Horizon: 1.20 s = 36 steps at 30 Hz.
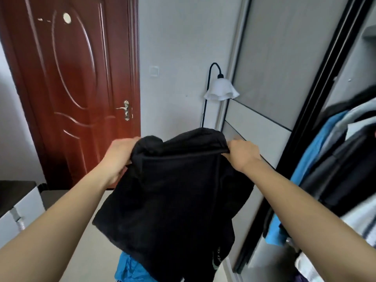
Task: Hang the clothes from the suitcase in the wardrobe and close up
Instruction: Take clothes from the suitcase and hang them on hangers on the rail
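A black garment (173, 196) hangs in front of me, held up by its top edge with both hands. My left hand (120, 153) grips the bunched cloth at its upper left corner. My right hand (242, 153) pinches the top edge at its upper right. The wardrobe (345, 139) stands open on the right, with several blue, grey and dark clothes (325, 159) hanging inside. Its grey sliding door (270, 78) is pushed to the left of the opening. A blue garment (130, 269) shows below the black one. The suitcase is out of sight.
A dark red door (71, 78) with a metal handle is shut at the left. A floor lamp (220, 88) with a white shade stands in the corner beside the wardrobe. A white cabinet with a dark top (18, 200) sits at the lower left.
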Each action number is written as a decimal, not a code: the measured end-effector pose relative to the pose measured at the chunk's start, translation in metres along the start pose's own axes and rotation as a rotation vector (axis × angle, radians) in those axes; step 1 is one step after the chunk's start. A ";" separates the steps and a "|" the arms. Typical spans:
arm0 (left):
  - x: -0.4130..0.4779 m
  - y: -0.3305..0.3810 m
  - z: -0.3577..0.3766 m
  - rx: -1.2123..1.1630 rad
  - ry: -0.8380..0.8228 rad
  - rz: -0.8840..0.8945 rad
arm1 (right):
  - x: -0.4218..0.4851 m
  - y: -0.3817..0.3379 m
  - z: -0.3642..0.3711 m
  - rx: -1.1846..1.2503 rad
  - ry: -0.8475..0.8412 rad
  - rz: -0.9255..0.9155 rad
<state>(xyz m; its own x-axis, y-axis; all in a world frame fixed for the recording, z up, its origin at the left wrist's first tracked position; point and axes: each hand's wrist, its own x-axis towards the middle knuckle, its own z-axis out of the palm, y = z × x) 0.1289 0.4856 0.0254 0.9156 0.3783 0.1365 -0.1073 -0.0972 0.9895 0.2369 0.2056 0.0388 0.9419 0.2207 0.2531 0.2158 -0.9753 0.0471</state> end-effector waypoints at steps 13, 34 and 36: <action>-0.053 -0.060 0.061 0.594 -0.810 -0.138 | -0.036 0.007 -0.016 1.573 -0.064 0.191; -0.064 -0.003 0.252 -0.442 -0.725 -0.400 | -0.132 0.168 -0.030 1.620 -0.151 0.223; -0.070 0.017 0.263 -0.420 -0.710 -0.375 | -0.141 0.181 -0.028 1.723 -0.161 0.231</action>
<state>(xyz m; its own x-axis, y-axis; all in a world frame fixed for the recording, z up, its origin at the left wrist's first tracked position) 0.1651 0.2151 0.0198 0.9277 -0.3526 -0.1225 0.2409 0.3150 0.9180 0.1356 -0.0019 0.0389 0.9810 0.1938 0.0106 -0.0125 0.1175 -0.9930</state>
